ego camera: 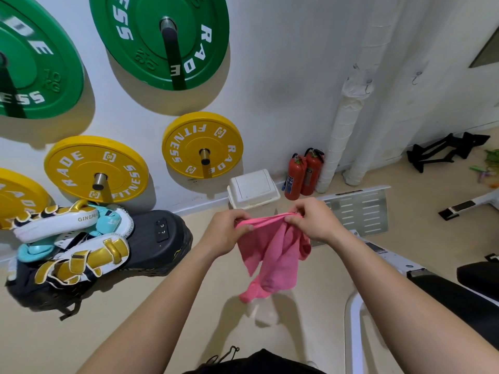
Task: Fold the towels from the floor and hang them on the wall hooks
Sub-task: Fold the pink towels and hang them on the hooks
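A pink towel (272, 252) hangs in the air in front of me, bunched along its top edge and drooping in loose folds toward the beige floor. My left hand (229, 233) pinches the left end of that top edge. My right hand (313, 220) pinches the right end, fingers curled over the cloth. High on the white wall at the right, two small metal hooks (367, 86) (417, 76) stick out beside a wrapped pipe (343, 130); both hooks are bare.
Green and yellow weight plates (202, 145) hang on wall pegs. Boxing pads (73, 238) lie on a black pad at the left. A white bin (253, 188) and two red extinguishers (303, 174) stand by the wall. A white bench frame (359, 209) is at the right.
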A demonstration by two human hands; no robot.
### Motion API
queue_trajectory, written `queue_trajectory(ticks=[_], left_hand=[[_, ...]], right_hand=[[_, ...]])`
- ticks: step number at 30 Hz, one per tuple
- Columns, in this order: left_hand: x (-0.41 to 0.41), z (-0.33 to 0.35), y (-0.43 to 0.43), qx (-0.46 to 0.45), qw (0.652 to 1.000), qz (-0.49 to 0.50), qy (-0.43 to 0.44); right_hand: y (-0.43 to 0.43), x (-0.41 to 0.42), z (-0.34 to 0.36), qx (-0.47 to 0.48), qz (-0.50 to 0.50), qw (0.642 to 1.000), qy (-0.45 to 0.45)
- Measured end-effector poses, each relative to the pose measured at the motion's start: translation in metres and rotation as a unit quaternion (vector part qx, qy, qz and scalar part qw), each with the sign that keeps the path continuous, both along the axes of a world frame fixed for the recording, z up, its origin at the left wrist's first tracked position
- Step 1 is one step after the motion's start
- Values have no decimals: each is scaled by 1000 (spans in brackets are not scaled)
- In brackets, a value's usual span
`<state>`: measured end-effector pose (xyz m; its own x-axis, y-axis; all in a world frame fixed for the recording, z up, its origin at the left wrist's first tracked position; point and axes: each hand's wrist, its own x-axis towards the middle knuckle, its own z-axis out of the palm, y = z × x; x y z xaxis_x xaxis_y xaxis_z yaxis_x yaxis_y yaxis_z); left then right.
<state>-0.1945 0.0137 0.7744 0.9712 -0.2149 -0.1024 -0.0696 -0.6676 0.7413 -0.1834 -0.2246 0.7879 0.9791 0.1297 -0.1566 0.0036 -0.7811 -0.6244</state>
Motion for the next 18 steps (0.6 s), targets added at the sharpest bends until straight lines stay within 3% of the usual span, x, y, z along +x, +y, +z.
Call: queue_trajectory(ticks=[6,9,18], left_hand=[[-2,1,9,-111,989,96,19],[0,3,3,-122,985,123,18],[-17,4,-25,-173,978,113,11]], right_hand=[[0,-3,-4,51,-41,998,-4],[4,-9,-3,113,-48,992,-18],[20,-35,14,267,18,958,107]])
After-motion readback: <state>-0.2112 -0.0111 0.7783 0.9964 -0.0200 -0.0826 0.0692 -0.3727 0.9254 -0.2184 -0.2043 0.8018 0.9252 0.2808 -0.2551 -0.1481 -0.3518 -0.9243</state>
